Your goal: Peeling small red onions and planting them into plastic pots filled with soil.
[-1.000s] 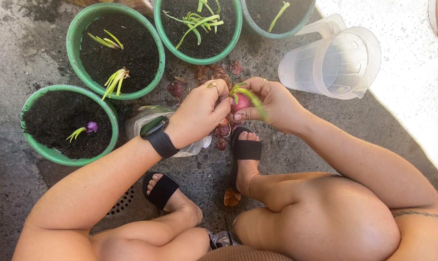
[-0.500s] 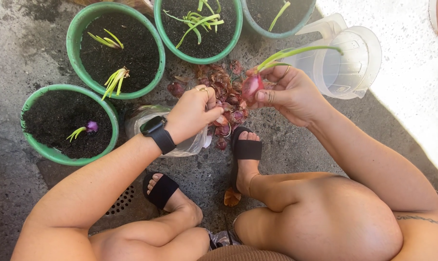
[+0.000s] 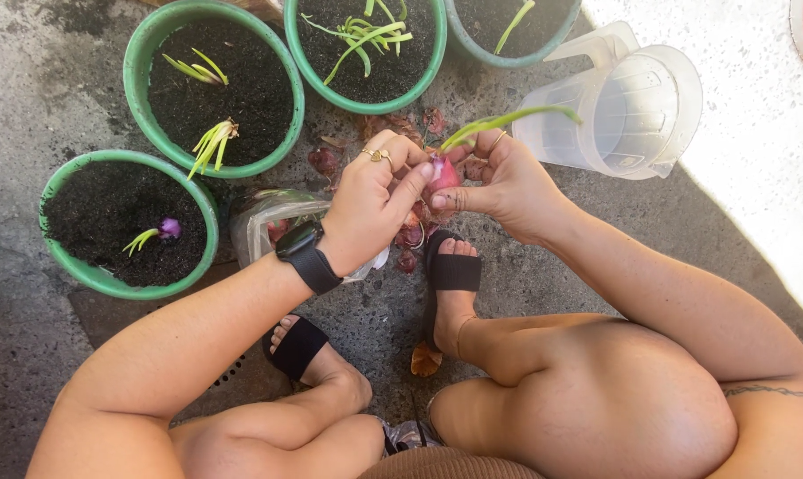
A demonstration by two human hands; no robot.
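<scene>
The sprouted red bulb (image 3: 444,174) sits between both hands, above the concrete floor (image 3: 543,275) and a small heap of loose red skins and bulbs (image 3: 410,238). It appears small, light and firm, with a thin papery skin that likely flakes and slides under pressure. Its long green shoot (image 3: 508,120) arcs to the right toward the clear plastic jug (image 3: 627,102); the shoot looks soft and prone to snapping, so the bulb body is the better place to grip.

The right hand (image 3: 508,182) pinches the bulb between thumb and fingers. The left hand (image 3: 370,200), wearing a ring and a black wristband (image 3: 308,257), presses its fingertips against the bulb's left side.

Green pots of dark soil (image 3: 215,93) stand beyond, several holding sprouts. A clear plastic bag (image 3: 268,226) lies just beside the left wrist.
</scene>
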